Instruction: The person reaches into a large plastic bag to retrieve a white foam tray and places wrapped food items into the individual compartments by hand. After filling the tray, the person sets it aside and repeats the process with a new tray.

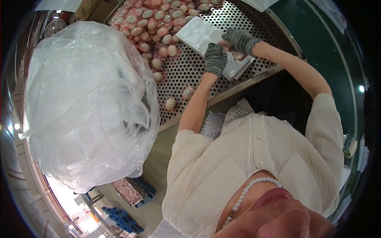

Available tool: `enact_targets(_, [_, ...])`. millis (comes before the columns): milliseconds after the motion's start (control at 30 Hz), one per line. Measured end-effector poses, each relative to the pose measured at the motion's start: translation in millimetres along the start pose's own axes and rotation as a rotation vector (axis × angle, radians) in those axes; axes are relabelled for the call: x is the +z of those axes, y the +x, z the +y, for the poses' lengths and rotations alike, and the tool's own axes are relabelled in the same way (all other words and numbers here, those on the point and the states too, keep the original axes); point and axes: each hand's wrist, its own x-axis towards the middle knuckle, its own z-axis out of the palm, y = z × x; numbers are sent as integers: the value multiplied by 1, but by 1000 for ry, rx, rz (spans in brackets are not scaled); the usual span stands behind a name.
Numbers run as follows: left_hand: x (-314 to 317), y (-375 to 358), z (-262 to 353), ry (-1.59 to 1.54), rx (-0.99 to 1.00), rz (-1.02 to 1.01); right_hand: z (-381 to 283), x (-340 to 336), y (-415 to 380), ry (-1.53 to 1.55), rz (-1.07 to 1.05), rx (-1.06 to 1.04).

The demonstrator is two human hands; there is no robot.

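Note:
A white plastic tray with moulded compartments lies slanted on a perforated metal table. Wrapped round pastries in clear film with red print sit in its near right part, between and below my hands. My left hand, in a grey striped glove, is closed over the middle of the tray; what its fingers hold is hidden. My right hand, in a matching glove, is curled over the tray's far side, its fingers closed at the red-printed wrapper of a pastry. Another white tray edge shows beneath the first.
A heap of wrapped pastries covers the far left of the perforated table, with a few loose ones nearer. A large clear plastic bag of white material stands at left. Below are a crate and blue pallets.

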Motion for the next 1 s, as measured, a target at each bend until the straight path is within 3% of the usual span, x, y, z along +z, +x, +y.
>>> enact_targets(67, [3,0,1,-62,-27,84,14,1,10,73,-26,-93])
enact_targets(133, [1,0,2,-68,-48,93,15,-11,18,24,-277,-89])
enact_targets(200, [3,0,3,-59,-36,107,15,-16,16,3,-238,-122])
enact_targets(267, [8,2,-1,-245,-118,303,23,-9,12,125,-149,-236])
enact_targets(300, [7,2,-3,-247,-118,300,28,-2,6,127,-150,-232])
enact_targets(367, [2,4,-9,-102,44,233,35,3,-3,205,119,-282])
enact_targets(400, [5,6,-14,-105,44,239,37,1,-3,200,117,-284])
enact_targets(533, [8,7,-20,-235,-53,171,40,1,-8,251,85,-233])
enact_targets(600, [7,6,-14,-347,-104,94,37,-10,-5,185,-51,-137])
enact_targets(667, [7,1,-5,-331,-109,58,49,7,6,256,17,-186])
enact_targets(733, [6,-2,3,17,72,13,54,14,19,159,-48,-321])
enact_targets(800, [3,-2,3,-58,35,13,45,15,25,241,-105,-268])
enact_targets(867, [2,-1,4,19,55,-34,37,14,28,-3,-154,-226])
enact_targets(1000, [-2,2,5,-25,-105,-80,18,5,21,158,-276,-39])
